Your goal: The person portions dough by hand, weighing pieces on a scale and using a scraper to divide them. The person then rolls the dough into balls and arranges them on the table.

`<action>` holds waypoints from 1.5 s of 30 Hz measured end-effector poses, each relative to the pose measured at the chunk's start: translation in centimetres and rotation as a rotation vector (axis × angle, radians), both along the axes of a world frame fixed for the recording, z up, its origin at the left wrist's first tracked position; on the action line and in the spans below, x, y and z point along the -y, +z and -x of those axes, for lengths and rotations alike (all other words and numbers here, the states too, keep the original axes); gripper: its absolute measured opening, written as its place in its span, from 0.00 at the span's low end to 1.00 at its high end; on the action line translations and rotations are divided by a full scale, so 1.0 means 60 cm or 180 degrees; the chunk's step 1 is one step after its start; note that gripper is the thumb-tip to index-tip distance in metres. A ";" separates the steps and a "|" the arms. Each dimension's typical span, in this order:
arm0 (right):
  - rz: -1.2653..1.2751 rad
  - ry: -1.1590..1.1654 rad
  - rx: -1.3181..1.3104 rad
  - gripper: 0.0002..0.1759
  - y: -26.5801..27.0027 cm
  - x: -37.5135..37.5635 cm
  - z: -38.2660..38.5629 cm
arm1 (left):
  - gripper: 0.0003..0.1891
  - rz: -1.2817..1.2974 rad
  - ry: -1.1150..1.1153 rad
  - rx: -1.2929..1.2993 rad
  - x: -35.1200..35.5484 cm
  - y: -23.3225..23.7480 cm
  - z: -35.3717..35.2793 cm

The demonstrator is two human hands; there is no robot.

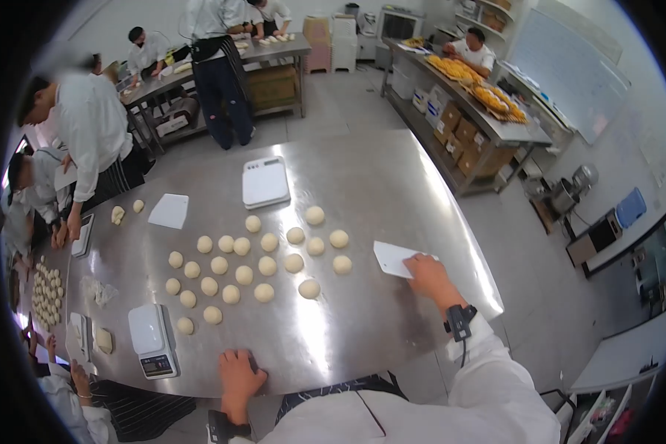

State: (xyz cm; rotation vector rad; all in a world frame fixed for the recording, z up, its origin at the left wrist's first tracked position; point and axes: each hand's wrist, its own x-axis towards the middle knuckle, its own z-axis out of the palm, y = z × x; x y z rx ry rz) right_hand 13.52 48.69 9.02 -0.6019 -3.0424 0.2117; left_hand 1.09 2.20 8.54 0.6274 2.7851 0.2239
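Note:
My right hand is closed on a white dough scraper at the right side of the steel table. My left hand rests at the table's near edge, its fingers curled; a dark thing shows beside it, and whether the hand grips it is unclear. Several round dough balls lie spread between and beyond my hands. The ball at the front right of the group sits between my two hands. Left of my left hand stands a white digital scale.
Another white scale and a loose scraper lie at the far side. Plastic wrap and a dough block are at the left. Co-workers stand along the left edge, near many small dough pieces.

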 end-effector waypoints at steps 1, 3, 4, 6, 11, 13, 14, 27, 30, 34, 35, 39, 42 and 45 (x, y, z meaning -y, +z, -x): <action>0.0019 -0.0003 0.0432 0.28 -0.002 -0.011 0.007 | 0.23 -0.0088 0.0149 -0.0123 0.000 -0.008 0.006; 0.0150 0.0149 0.1095 0.39 0.007 -0.016 0.018 | 0.21 -0.0457 -0.0004 -0.0534 0.017 -0.028 -0.014; 0.0153 0.0291 0.1112 0.39 0.014 -0.019 0.038 | 0.21 -0.0419 0.0134 -0.0530 0.022 -0.038 -0.019; 0.0385 -0.0131 0.1696 0.35 0.026 -0.017 0.072 | 0.19 -0.1238 0.0319 -0.0987 0.030 -0.076 -0.035; 0.0758 0.0502 0.0104 0.25 0.036 0.016 0.232 | 0.16 -0.1415 0.0296 -0.1244 0.031 -0.093 -0.043; 0.1288 0.0800 0.0022 0.24 0.052 0.062 0.307 | 0.15 -0.1444 0.0286 -0.1412 0.032 -0.096 -0.040; 0.1395 0.0956 0.0009 0.23 0.053 0.082 0.339 | 0.15 -0.1431 0.0252 -0.1357 0.035 -0.097 -0.042; 0.1881 0.0990 -0.0843 0.16 0.032 0.149 0.402 | 0.12 -0.2472 -0.0811 -0.0859 -0.119 0.099 0.204; 0.2761 0.0550 -0.1313 0.16 0.094 0.161 0.271 | 0.16 -0.1835 -0.0799 -0.0466 -0.230 0.102 0.352; 0.5125 -0.0769 -0.0416 0.19 0.068 0.189 0.082 | 0.22 -0.0452 -0.1222 -0.0094 -0.339 0.008 0.491; 0.5482 -0.1078 -0.0350 0.19 0.049 0.198 0.040 | 0.22 -0.0507 -0.1292 -0.0099 -0.351 0.003 0.506; 0.6403 -0.1549 -0.0576 0.17 0.010 0.244 -0.072 | 0.20 0.0019 -0.1773 0.0549 -0.362 -0.017 0.540; 0.5851 -0.1585 -0.0228 0.13 0.012 0.286 -0.068 | 0.16 -0.0753 -0.1643 0.0313 -0.351 0.037 0.517; 0.4216 -0.1058 -0.0064 0.09 -0.013 0.326 -0.045 | 0.14 -0.2007 -0.1540 -0.0192 -0.288 0.131 0.438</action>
